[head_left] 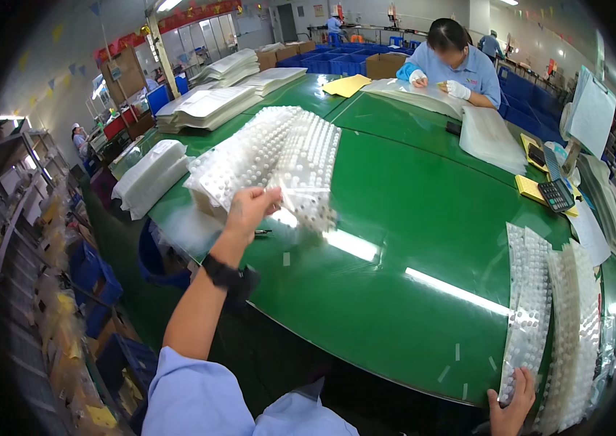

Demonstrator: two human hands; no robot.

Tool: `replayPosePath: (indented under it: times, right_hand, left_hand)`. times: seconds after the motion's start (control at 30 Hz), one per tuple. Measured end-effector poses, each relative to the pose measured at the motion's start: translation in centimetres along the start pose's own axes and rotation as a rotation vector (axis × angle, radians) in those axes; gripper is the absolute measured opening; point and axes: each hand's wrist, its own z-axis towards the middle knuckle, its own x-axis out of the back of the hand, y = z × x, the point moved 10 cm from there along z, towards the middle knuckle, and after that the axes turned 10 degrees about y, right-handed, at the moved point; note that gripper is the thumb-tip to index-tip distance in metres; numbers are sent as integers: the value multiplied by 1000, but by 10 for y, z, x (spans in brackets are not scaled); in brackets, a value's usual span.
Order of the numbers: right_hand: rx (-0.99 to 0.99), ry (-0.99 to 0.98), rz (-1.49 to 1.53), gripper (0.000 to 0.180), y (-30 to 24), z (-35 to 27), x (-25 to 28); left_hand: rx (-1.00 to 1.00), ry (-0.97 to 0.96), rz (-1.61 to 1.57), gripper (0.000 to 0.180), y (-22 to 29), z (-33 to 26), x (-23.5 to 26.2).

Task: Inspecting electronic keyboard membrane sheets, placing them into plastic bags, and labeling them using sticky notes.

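Head view: left hand [255, 207] pinches a dotted sheet [308, 167], right hand [515, 403] is at a dotted strip [528, 305]

From my distant place I see both bare hands at work over the green table [395, 218]. The left hand has its thumb and fingers pressed together on the near part of the dotted sheet, toward the left edge of the table. The near end of this sheet is blurred, so I cannot tell if it touches the table top. Just beside it lies a pile of dotted sheets [239, 160].

The right hand is by the near right corner, with the thumb apart from the fingers, touching the near end of the dotted strip. I cannot tell whether it grips the strip or only rests there. Just beside, closer to the right edge, is a stack of dotted strips [573, 327].

About the progress, I judge that the handling is in the middle: one sheet is in the fingers, and more material lies at both sides. Which group is finished and which is left, I cannot tell, and I cannot count the layers.

At the far edge, a co-worker [453, 69] bends over a separate pale pile [424, 97]. Near the right edge there is a calculator [556, 195].
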Motion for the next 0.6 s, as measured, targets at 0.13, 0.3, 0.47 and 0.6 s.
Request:
replayPosePath:
  times: [0.13,0.3,0.47,0.6]
  right_hand:
    - [147,35,-183,79,-51,7,45]
    - [370,71,167,67,-167,47,86]
    - [907,-157,438,60,-334,66,11]
    - [1054,-73,519,68,-425,73,-45]
  left_hand:
    - [217,-133,-228,26,-32,-86,-27]
    - [235,-165,-130,25,-38,-151,-1]
    - [207,-414,-221,14,-28,-195,10]
    - [209,-546,-260,10,-27,-217,5]
